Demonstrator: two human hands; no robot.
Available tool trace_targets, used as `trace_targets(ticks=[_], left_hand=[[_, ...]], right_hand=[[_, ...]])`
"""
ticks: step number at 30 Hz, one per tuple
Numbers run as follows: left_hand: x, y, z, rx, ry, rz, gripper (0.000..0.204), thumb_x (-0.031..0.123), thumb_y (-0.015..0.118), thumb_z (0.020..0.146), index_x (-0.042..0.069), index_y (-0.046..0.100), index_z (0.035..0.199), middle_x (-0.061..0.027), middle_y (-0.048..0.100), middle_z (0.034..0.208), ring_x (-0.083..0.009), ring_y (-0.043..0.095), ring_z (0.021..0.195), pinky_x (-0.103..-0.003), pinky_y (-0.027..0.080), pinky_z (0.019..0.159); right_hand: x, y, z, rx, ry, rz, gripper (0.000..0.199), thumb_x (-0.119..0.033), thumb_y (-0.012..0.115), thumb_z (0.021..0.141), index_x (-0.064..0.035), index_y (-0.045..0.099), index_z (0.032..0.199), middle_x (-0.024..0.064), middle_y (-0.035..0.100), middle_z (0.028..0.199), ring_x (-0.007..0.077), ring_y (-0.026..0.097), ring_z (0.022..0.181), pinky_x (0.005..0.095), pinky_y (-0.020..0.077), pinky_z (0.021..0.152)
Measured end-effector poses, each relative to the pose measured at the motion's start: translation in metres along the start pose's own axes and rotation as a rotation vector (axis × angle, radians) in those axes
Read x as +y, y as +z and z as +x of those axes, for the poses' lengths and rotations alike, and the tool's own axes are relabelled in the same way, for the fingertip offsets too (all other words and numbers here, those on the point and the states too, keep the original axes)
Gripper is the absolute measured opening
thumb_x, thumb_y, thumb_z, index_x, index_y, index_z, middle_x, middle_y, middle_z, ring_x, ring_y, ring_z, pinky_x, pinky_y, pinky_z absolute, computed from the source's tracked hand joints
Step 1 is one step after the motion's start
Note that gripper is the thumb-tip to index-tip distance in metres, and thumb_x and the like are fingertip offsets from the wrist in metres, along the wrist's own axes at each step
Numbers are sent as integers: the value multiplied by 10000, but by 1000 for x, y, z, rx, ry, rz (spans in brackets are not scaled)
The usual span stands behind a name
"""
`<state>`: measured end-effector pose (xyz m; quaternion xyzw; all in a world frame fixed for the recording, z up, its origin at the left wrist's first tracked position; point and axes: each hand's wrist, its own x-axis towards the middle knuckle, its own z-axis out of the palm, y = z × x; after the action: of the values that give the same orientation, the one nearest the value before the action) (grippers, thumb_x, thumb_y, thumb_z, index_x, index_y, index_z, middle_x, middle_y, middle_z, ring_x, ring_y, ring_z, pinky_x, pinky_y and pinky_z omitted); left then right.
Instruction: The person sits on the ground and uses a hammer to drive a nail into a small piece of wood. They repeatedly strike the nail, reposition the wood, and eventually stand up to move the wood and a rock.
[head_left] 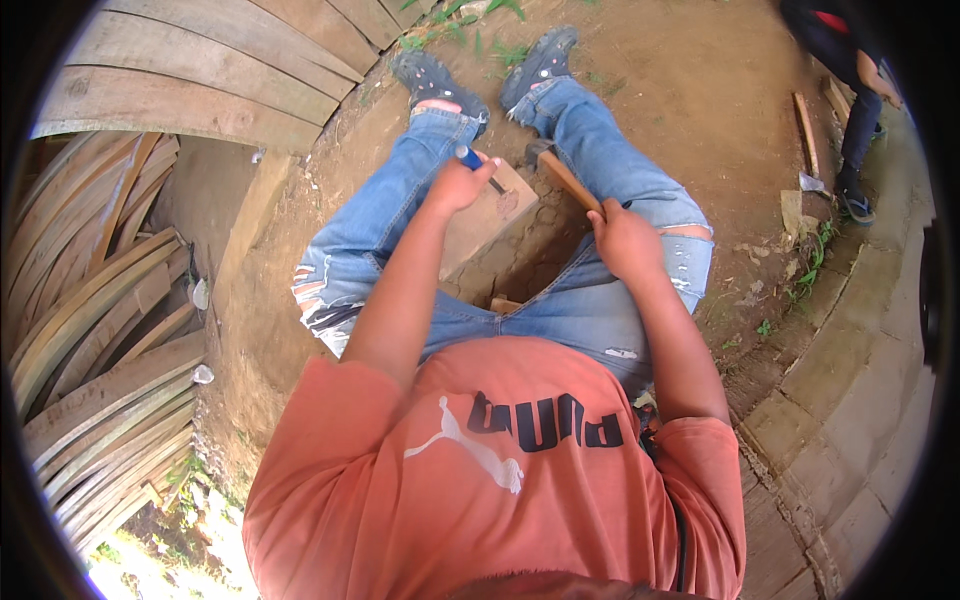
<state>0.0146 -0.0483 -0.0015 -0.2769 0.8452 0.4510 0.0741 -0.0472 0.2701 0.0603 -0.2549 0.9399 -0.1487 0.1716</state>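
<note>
Between my spread legs is a brown block of wood point(482, 228) with a flat, pale top face. A chisel point(467, 155) with a blue handle is gripped in my left hand point(462, 188), its dark blade angled down at a small marked or cut spot on the block. My right hand point(628, 240) is wrapped round the wooden handle of a hammer point(570, 183). The hammer's dark head point(538, 151) points away from me, to the right of the block and apart from the chisel. My left fingers partly hide the chisel's handle.
Stacks of wooden planks point(90, 290) lie at the left, with more boards point(200, 70) at the far left. At the far right a person point(850, 80) stands beside a long-handled tool point(808, 140). A paved strip point(850, 380) runs along the right of the dirt ground point(690, 90).
</note>
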Motion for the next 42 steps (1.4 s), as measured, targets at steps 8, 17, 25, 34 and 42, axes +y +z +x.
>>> trace_targets(ticks=[8, 17, 25, 34, 42], left_hand=[[-55, -12, 68, 61, -386, -426, 447, 339, 743, 1009, -36, 634, 1229, -154, 742, 1074, -252, 790, 868, -342, 668, 738], [-30, -3, 65, -58, -225, -293, 422, 338, 791, 987, -53, 685, 1106, -144, 756, 991, -219, 780, 796, -327, 641, 684], [27, -10, -6, -69, 186, 133, 222, 272, 834, 941, 72, 757, 998, -70, 747, 844, -174, 708, 806, -361, 543, 760], [19, 1, -39, -24, 190, 38, 162, 190, 827, 952, 61, 750, 1011, -67, 755, 899, -152, 683, 816, -333, 534, 751], [-9, 21, -88, 116, 566, 105, 134, 111, 825, 935, 29, 751, 1012, -109, 769, 945, -187, 725, 838, -354, 550, 755]], right_hand=[[-4, 2, 13, -182, 38, -46, 354, -369, 580, 1087, -32, 689, 1079, 204, 773, 933, 426, 751, 908, 570, 578, 793], [3, 9, 19, -237, -12, -71, 339, -364, 595, 1076, -48, 713, 1053, 192, 781, 923, 401, 764, 910, 545, 591, 804], [5, 11, 19, -236, 2, -58, 362, -374, 578, 1083, -45, 730, 1079, 198, 786, 959, 409, 760, 949, 547, 587, 833], [5, 11, 19, -239, 9, -58, 384, -380, 568, 1084, -46, 755, 1110, 198, 794, 1056, 403, 760, 1024, 533, 590, 888], [4, 11, 15, -240, 10, -58, 386, -381, 573, 1079, -50, 765, 1127, 191, 794, 1099, 400, 757, 1055, 532, 592, 909]])
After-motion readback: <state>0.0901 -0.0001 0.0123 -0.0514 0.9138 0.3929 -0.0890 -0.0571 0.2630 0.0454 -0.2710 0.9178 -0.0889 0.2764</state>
